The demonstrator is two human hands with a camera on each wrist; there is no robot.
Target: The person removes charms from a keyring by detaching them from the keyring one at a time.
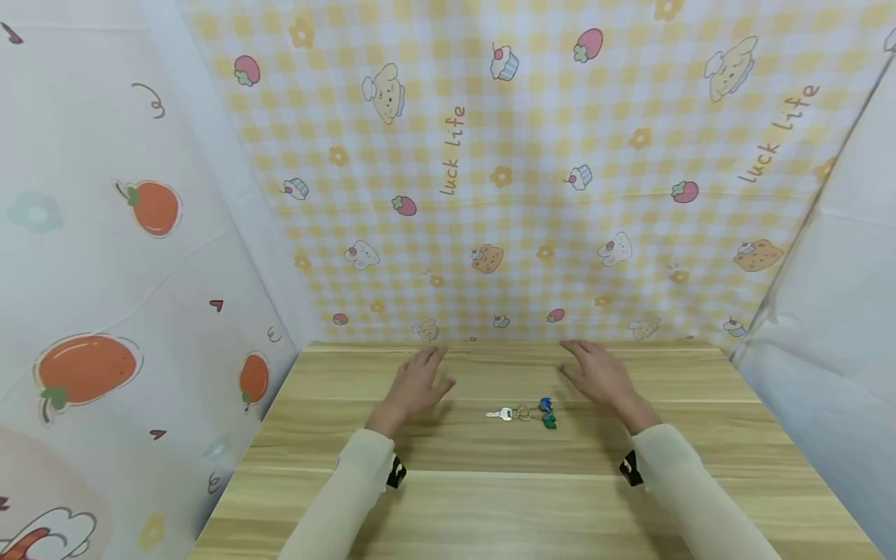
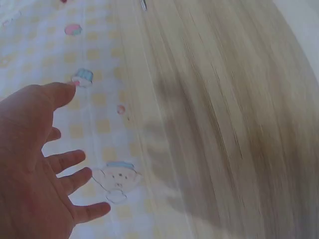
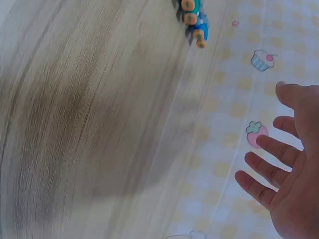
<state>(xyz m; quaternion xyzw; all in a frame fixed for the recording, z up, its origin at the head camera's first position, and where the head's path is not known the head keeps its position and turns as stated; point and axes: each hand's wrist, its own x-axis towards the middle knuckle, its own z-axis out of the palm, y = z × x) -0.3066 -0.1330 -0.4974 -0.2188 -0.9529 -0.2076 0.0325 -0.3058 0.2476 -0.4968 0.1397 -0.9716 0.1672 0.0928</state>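
A silver key lies flat on the wooden table, joined to a key ring with a blue charm and a green charm. My left hand is held to the left of the key, fingers spread and apart from it. On the other side, my right hand hovers right of the charms, its fingers loosely extended and touching nothing. The right wrist view catches the charms, the green one and the blue one, at its top edge. Only a bit of metal shows in the left wrist view.
A yellow checked cloth with cartoon prints hangs behind the table's far edge. White printed cloth stands on the left, and a plain white sheet on the right. Dark wrist straps sit at both cuffs.
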